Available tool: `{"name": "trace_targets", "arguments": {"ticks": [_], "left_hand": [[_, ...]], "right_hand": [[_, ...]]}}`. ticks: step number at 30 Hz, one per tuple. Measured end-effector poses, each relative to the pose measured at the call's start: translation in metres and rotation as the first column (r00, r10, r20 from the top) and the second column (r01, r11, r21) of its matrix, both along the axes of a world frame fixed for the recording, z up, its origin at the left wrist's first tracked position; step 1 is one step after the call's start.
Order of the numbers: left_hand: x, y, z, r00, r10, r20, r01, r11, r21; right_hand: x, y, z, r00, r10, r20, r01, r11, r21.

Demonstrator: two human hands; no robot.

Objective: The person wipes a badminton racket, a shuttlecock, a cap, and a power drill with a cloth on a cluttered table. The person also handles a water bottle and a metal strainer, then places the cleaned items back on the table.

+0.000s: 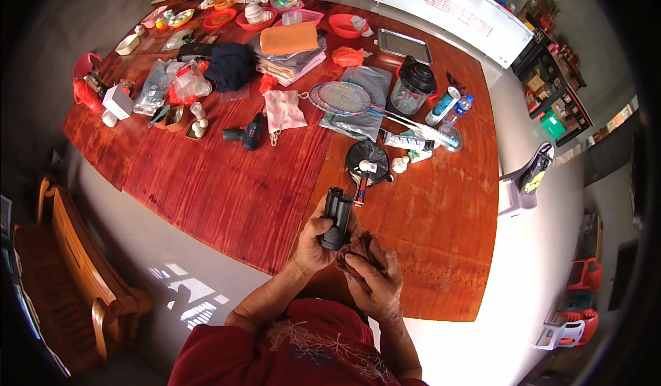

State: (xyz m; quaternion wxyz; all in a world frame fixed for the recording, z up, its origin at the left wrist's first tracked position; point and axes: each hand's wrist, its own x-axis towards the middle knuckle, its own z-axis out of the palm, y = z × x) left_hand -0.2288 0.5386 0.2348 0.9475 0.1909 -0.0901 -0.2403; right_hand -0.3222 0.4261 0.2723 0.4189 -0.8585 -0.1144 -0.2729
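Observation:
My left hand is wrapped round a black plastic object, held upright close to my body above the table's front edge. It has a wide base and a ribbed, narrower upper part, and looks like a power-tool battery pack. My right hand grips a crumpled brown cloth, whose upper edge meets the base of the black object. Just beyond both hands lies a round black paddle case with a red-and-black handle pointing toward me. Farther left, a dark cordless drill rests on its side.
The reddish wooden table bears badminton rackets, a shuttlecock, a black-lidded clear container, a water bottle and folded towels. Plastic bags and red basins stand farther back. A wooden bench is at left.

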Motion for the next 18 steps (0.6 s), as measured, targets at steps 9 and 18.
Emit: {"name": "trace_targets", "arguments": {"ticks": [9,18], "left_hand": [[0.001,-0.003,-0.007,0.997,-0.013,0.077,0.013,1.0,-0.003],[0.001,-0.002,-0.01,0.992,-0.021,0.126,0.019,1.0,0.017]], "right_hand": [[0.0,-0.004,-0.003,1.0,-0.007,0.0,0.007,1.0,-0.024],[0.004,-0.004,-0.004,0.998,-0.037,0.048,0.037,0.999,-0.005]]}}
